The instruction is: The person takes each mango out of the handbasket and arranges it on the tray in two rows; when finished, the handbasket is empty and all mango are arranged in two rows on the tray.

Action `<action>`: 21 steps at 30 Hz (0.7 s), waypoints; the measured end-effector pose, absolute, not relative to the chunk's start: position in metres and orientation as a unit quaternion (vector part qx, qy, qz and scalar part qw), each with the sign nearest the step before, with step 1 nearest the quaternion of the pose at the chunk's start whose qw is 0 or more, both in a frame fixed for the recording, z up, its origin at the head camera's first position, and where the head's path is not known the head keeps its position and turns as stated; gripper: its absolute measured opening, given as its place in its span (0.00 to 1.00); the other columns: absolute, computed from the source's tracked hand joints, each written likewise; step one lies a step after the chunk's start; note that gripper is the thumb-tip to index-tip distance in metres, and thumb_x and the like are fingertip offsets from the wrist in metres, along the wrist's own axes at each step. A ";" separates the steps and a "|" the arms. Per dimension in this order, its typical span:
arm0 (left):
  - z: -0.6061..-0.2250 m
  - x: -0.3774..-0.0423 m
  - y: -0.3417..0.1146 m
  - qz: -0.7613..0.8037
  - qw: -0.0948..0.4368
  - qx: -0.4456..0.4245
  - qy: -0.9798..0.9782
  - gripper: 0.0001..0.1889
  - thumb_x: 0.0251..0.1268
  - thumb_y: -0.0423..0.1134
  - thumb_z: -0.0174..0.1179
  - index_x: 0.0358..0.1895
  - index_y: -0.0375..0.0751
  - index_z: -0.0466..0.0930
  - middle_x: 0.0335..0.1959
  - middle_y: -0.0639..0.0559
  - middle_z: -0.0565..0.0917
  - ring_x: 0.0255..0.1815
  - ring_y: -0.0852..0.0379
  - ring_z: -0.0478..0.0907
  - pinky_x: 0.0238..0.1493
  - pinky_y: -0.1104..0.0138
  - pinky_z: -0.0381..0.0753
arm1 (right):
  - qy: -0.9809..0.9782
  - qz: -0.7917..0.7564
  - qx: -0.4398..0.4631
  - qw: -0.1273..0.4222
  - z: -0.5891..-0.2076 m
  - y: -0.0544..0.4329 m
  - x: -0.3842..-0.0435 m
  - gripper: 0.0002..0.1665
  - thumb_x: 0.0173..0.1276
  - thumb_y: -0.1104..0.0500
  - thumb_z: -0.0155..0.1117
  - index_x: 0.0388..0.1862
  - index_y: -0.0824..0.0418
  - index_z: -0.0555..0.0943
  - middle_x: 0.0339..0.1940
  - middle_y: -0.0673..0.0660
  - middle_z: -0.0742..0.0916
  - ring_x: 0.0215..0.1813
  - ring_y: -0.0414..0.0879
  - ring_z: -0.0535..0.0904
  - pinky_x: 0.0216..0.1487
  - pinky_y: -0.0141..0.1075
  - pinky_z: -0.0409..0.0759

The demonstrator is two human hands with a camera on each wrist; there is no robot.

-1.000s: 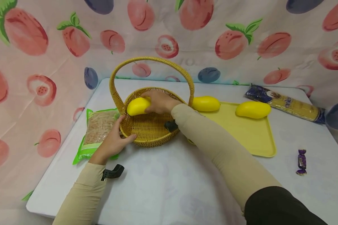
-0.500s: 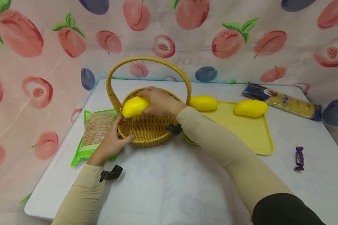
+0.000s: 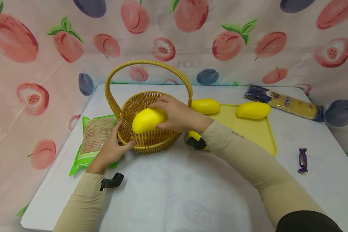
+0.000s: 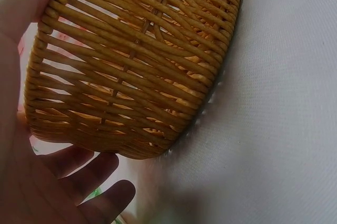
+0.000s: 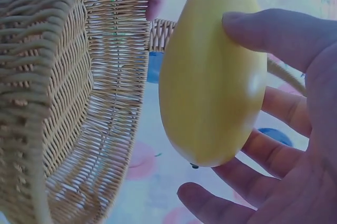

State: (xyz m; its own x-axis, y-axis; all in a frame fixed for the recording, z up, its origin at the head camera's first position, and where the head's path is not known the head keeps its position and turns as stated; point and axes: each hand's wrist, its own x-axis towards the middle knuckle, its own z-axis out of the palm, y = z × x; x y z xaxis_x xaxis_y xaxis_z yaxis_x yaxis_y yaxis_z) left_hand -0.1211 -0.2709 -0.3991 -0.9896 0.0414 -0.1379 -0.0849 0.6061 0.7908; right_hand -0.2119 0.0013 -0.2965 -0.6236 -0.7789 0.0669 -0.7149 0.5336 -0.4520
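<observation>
In the head view my right hand (image 3: 179, 112) grips a yellow mango (image 3: 148, 120) above the opening of a wicker basket (image 3: 153, 149) with a tall arched handle. The right wrist view shows the mango (image 5: 210, 77) between thumb and fingers, apart from the basket's wall (image 5: 113, 77). My left hand (image 3: 111, 151) holds the basket's left rim. Its thumb lies over the rim in the left wrist view, with the fingers along the outside of the weave (image 4: 131, 71). No other thing shows inside the basket, though my right hand covers part of it.
Right of the basket lies a yellow tray (image 3: 249, 135) with a mango (image 3: 253, 110) and another mango (image 3: 206, 106) on its edge. A third yellow piece (image 3: 193, 134) is partly hidden. Around are a green-edged food bag (image 3: 97, 135), a pasta packet (image 3: 287, 101) and a purple-wrapped candy (image 3: 303, 161).
My right hand has raised the mango from the basket's back left side and brought it nearer and to the right. The left hand stays on the rim. The head view has shifted slightly.
</observation>
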 end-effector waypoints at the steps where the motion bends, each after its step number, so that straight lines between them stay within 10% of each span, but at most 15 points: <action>1: -0.399 -0.121 -0.271 0.444 0.070 -0.011 0.893 0.52 0.68 0.48 0.64 0.82 0.43 0.34 0.79 0.32 0.45 0.76 0.31 0.50 0.72 0.37 0.51 | 0.872 -0.223 -0.430 0.070 -0.296 0.005 -0.209 0.38 0.64 0.49 0.73 0.71 0.56 0.73 0.66 0.58 0.74 0.66 0.51 0.68 0.68 0.42 0.67; 21: -0.397 -0.120 -0.270 0.448 0.067 -0.003 0.891 0.52 0.68 0.46 0.64 0.82 0.41 0.34 0.79 0.30 0.45 0.77 0.30 0.47 0.72 0.36 0.48 | 0.882 -0.209 -0.420 0.040 -0.299 0.109 -0.165 0.36 0.60 0.48 0.77 0.66 0.58 0.79 0.60 0.57 0.80 0.59 0.52 0.76 0.61 0.49 0.75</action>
State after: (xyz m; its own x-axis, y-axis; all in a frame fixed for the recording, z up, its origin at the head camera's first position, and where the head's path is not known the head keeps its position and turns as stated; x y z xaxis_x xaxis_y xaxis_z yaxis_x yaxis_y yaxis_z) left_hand -0.1202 -0.2701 -0.3968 -0.9909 0.0541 -0.1232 -0.0666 0.5985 0.7984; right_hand -0.1653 0.1088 -0.2987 -0.6438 -0.7579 0.1055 -0.7248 0.5598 -0.4016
